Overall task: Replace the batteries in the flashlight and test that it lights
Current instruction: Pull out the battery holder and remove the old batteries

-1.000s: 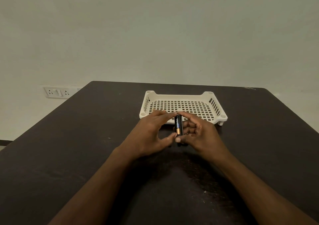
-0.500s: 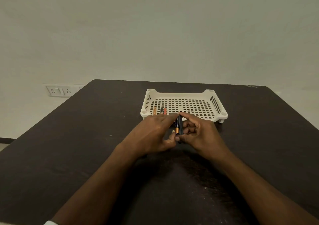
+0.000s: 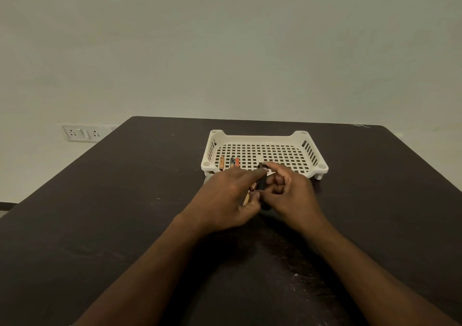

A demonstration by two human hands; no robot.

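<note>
My right hand (image 3: 291,195) grips a small black flashlight (image 3: 262,184), held roughly upright just in front of the white tray. My left hand (image 3: 226,199) pinches a battery (image 3: 250,193) with a copper-coloured end, tilted beside the flashlight's left side. My left forefinger reaches over to the flashlight's top end. Most of the flashlight body is hidden by my fingers. Three more batteries (image 3: 229,162) lie side by side in the tray's front left corner.
A white perforated plastic tray (image 3: 310,151) stands on the dark table (image 3: 125,200) behind my hands. A wall socket plate (image 3: 81,133) is on the wall at the far left. The table's back edge meets a plain wall.
The battery has come away from the flashlight and now tilts leftward in my left fingers. My left hand has shifted, uncovering the batteries in the tray.
</note>
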